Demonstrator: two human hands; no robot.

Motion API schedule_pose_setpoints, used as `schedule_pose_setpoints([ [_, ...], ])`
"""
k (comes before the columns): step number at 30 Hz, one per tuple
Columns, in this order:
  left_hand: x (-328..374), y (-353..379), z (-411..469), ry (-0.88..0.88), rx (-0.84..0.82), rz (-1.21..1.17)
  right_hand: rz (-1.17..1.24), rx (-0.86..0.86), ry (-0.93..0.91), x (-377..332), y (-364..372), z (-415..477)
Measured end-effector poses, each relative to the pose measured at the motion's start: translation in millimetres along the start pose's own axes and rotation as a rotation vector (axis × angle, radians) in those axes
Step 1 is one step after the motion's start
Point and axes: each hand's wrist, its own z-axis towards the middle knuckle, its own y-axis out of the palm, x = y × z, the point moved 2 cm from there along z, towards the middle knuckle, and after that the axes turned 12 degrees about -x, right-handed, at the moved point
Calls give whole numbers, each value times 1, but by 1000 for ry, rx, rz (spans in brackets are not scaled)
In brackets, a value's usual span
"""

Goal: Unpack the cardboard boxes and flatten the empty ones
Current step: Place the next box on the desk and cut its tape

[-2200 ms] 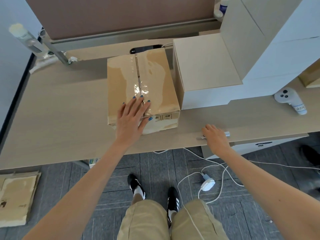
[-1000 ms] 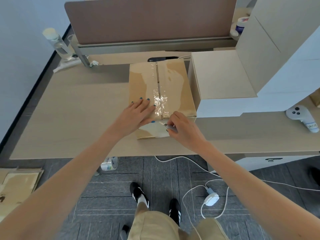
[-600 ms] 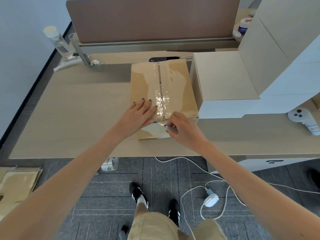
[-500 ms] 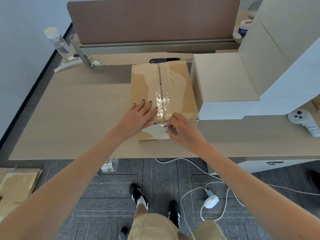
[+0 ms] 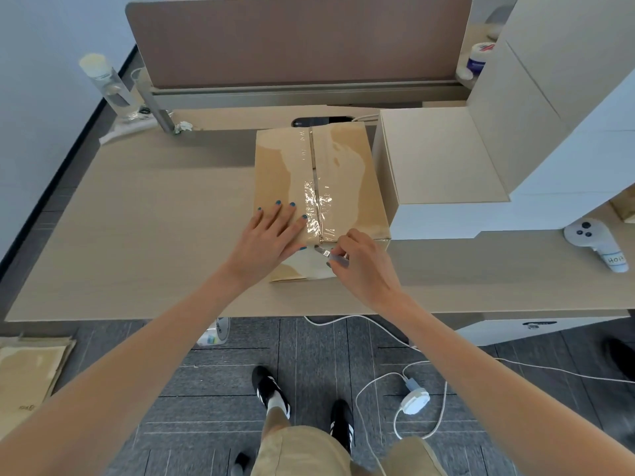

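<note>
A brown cardboard box (image 5: 347, 173) sealed with clear tape stands on the desk (image 5: 137, 235), its top seam running away from me. My left hand (image 5: 266, 240) lies flat with spread fingers on the near left part of the box top. My right hand (image 5: 360, 266) grips a small utility knife (image 5: 326, 253). The blade tip touches the tape at the near end of the seam, on the box's front edge.
A big white and tan open box (image 5: 481, 166) stands right of the brown one, touching it. A white controller (image 5: 598, 243) lies at the desk's right. A bottle (image 5: 106, 84) stands far left. Flattened cardboard (image 5: 27, 379) and a white cable (image 5: 412, 400) lie on the floor.
My right hand picked up the knife from the desk edge and brought it to the box's near seam. It now holds there, almost still. My left hand stays pressed on the box top.
</note>
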Motion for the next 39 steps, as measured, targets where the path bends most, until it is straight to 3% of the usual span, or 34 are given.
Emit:
schedule_pose_setpoints([
  [9,-4,0,-5,-32,-14,-27,-30,31,76,21,-12,-10],
  [18,5,-8,-9,-160,-110,-332,-15,64,-46,11,-33,-1],
  [23,-2,-15,13,-257,-110,-434,-32,62,-6,14,-43,47],
  [39,-90,18,165,-415,-147,-454,-77,0,89,51,-58,229],
])
